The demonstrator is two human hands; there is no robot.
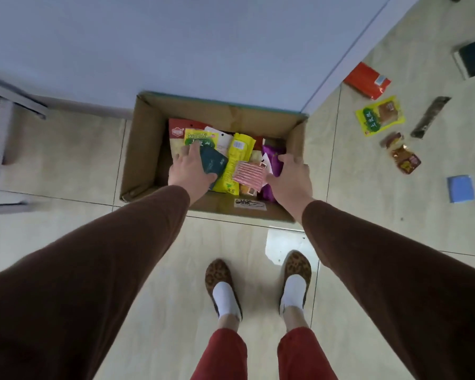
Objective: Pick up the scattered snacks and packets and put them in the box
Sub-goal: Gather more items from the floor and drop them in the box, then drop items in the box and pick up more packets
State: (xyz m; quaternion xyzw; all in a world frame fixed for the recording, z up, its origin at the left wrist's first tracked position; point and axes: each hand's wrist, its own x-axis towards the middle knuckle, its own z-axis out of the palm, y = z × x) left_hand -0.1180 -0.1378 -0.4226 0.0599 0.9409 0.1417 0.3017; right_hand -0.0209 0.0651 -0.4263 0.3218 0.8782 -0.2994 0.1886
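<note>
Left hand [188, 167] grips dark packet [213, 161]; right hand [290, 176] grips purple packet [272, 160] over box [146, 149].

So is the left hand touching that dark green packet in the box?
Touching. The head view shows the left hand gripping the dark green packet, with the thumb lying across its lower edge.

Open cardboard box [146, 149] half-full of colourful packets [235, 160]; more snacks [380, 115] scattered right.
</note>
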